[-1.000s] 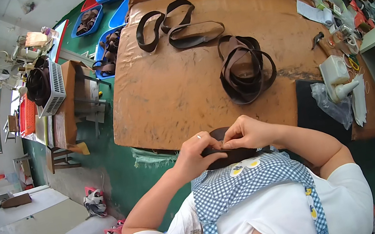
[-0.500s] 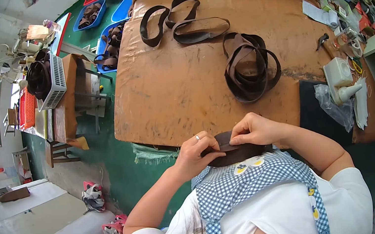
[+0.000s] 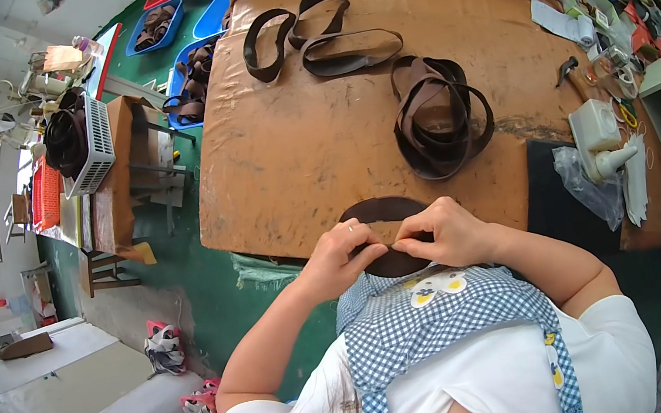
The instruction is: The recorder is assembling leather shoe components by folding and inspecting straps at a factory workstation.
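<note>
A dark brown leather loop (image 3: 385, 211) lies at the near edge of the brown worktable (image 3: 294, 151), partly hidden under my hands. My left hand (image 3: 345, 254) and my right hand (image 3: 440, 233) meet over it, fingertips pinched together on the strap close to my chest. A ring shows on my left hand. A pile of coiled brown straps (image 3: 438, 117) lies just beyond my right hand. Two darker strap loops (image 3: 318, 36) rest farther back on the table.
A white glue bottle (image 3: 601, 136), a plastic bag (image 3: 587, 183) and small tools crowd the table's right side. Blue bins with strap pieces (image 3: 189, 81) stand on the green floor at the left, beside a wooden bench (image 3: 113, 201) and a white basket (image 3: 96, 142).
My hands have stayed pinched on the strap at the table's edge; the view has shifted slightly, and the loop now shows more beyond my fingers.
</note>
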`<state>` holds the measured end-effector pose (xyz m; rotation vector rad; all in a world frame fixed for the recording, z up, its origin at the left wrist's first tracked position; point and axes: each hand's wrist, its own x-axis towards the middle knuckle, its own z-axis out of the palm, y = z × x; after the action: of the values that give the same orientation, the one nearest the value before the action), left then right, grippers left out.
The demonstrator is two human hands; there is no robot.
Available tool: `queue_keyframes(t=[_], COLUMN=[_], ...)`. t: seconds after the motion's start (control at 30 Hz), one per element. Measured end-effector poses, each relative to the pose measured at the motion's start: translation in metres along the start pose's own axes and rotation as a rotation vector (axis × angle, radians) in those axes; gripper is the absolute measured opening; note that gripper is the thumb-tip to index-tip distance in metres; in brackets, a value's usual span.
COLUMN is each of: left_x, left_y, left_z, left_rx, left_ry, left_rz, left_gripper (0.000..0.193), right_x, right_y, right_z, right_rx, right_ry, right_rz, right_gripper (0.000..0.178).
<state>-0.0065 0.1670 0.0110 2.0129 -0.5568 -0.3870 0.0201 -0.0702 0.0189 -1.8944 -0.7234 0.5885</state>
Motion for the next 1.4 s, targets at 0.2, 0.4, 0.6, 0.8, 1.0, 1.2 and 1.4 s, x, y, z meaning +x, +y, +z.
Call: queue_keyframes(t=[0.2, 0.4, 0.6, 0.8, 1.0, 1.2, 1.4], left_x=[0.011, 0.058, 0.154, 0.252, 0.334, 0.326, 0.226], left_y=[-0.028, -0.041, -0.091, -0.175, -0.266, -0.280, -0.230], left_z=[-0.032, -0.040, -0.008, -0.013, -0.028, -0.047, -0.025], left_rx=[0.045, 0.518, 0.461, 0.417, 0.939, 0.635, 0.386], left_ry=[0.036, 0.057, 0.210, 0.282, 0.143, -0.044, 0.361], left_rz=[-0.036, 0.304, 0.230, 0.010, -0.313, -0.316, 0.020], left_gripper=[0.010, 0.016, 0.035, 0.034, 0.032, 0.035, 0.022], right_x=[-0.025, -0.039, -0.010, 0.010, 0.017, 0.031, 0.062], right_y=[0.022, 0.059, 0.155, 0.183, 0.189, 0.221, 0.233], right_z=[-0.018, 0.013, 0.053, 0.037, 0.013, -0.025, -0.079], right_rx=[0.108, -0.553, -0.892, -0.841, -0.879, -0.875, -1.028], right_ry=[0.014, 0.402, 0.393, 0.529, 0.509, 0.537, 0.589], right_rz=[0.157, -0.277, -0.058, 0.169, 0.418, 0.383, 0.442], right_gripper=[0.017, 0.015, 0.011, 0.012, 0.054, 0.055, 0.056])
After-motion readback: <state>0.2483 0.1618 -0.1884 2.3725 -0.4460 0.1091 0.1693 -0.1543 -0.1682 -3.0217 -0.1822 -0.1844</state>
